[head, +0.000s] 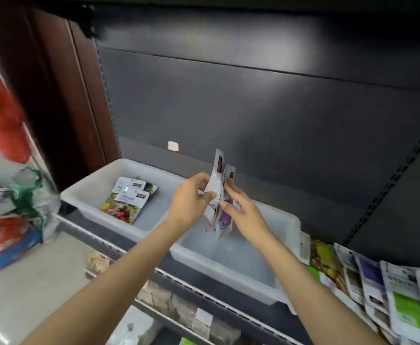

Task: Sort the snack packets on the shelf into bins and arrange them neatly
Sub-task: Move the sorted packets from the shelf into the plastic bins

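Two translucent white bins stand on the dark shelf. The left bin [92, 188] holds a few flat snack packets [129, 200] with colourful fruit prints. Above the right bin [288, 225], both hands hold a small bunch of white and purple snack packets [220, 195] upright. My left hand [191, 197] grips the bunch from the left, thumb on its front. My right hand [239, 207] pinches it from the right with fingers along its side. The right bin's floor looks bare beneath the packets. A heap of white, purple and green packets [383, 290] lies on the shelf at the right.
The dark back panel [253, 108] of the shelf rises behind the bins. Bagged goods in red, blue and green [12, 220] sit on a pale counter at the left. A lower shelf [179, 312] with more packets runs below the bins.
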A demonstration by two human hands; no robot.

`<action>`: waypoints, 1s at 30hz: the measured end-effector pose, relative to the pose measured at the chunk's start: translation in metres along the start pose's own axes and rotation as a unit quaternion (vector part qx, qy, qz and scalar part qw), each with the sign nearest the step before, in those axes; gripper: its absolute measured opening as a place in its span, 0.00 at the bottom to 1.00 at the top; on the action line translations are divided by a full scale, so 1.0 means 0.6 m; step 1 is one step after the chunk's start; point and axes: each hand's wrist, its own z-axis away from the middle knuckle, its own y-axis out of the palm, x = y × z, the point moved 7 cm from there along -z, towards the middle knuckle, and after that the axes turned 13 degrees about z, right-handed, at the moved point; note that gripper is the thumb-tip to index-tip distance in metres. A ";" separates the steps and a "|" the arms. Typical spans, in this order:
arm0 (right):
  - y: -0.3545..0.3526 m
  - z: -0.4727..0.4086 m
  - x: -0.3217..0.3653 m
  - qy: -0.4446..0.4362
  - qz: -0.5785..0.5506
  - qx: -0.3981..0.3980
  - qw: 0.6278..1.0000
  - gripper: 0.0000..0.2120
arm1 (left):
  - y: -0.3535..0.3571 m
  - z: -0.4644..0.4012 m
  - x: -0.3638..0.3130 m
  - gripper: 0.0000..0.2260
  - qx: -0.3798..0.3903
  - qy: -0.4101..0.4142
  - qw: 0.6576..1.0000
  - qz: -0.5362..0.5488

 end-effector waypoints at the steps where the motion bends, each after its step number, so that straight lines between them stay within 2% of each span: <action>1: 0.037 -0.020 0.022 -0.005 0.003 0.003 1.000 0.25 | -0.043 -0.003 0.016 0.06 -0.008 -0.008 1.000 -0.013; 4: 0.146 -0.075 0.085 0.003 -0.012 0.022 1.000 0.24 | -0.165 -0.019 0.062 0.05 -0.029 -0.016 0.998 -0.055; 8: 0.273 -0.146 0.135 0.049 -0.097 0.048 0.993 0.21 | -0.289 -0.041 0.111 0.07 -0.046 -0.011 0.992 -0.117; 14: 0.407 -0.237 0.171 0.121 -0.204 0.118 0.964 0.15 | -0.397 -0.091 0.185 0.05 -0.054 0.001 0.955 -0.292; 16: 0.435 -0.261 0.158 0.157 -0.222 0.133 0.953 0.16 | -0.406 -0.110 0.221 0.06 -0.027 -0.013 0.939 -0.342; 18: 0.456 -0.276 0.134 0.201 -0.221 0.146 0.943 0.16 | -0.395 -0.125 0.281 0.14 0.054 -0.055 0.926 -0.370; 20: 0.472 -0.285 0.098 0.237 -0.189 0.151 0.941 0.18 | -0.380 -0.125 0.353 0.22 0.156 -0.130 0.910 -0.363; 22: 0.484 -0.289 0.058 0.259 -0.145 0.157 0.942 0.24 | -0.374 -0.121 0.409 0.28 0.208 -0.172 0.893 -0.361; 25: 0.490 -0.304 0.020 0.175 0.056 0.185 0.965 0.29 | -0.375 -0.124 0.452 0.30 0.215 -0.193 0.886 -0.363; 27: 0.494 -0.312 0.012 0.109 0.191 0.203 0.954 0.27 | -0.374 -0.131 0.469 0.29 0.218 -0.212 0.878 -0.370; 30: 0.503 -0.315 0.000 0.090 0.278 0.226 0.929 0.24 | -0.371 -0.143 0.487 0.26 0.229 -0.250 0.863 -0.375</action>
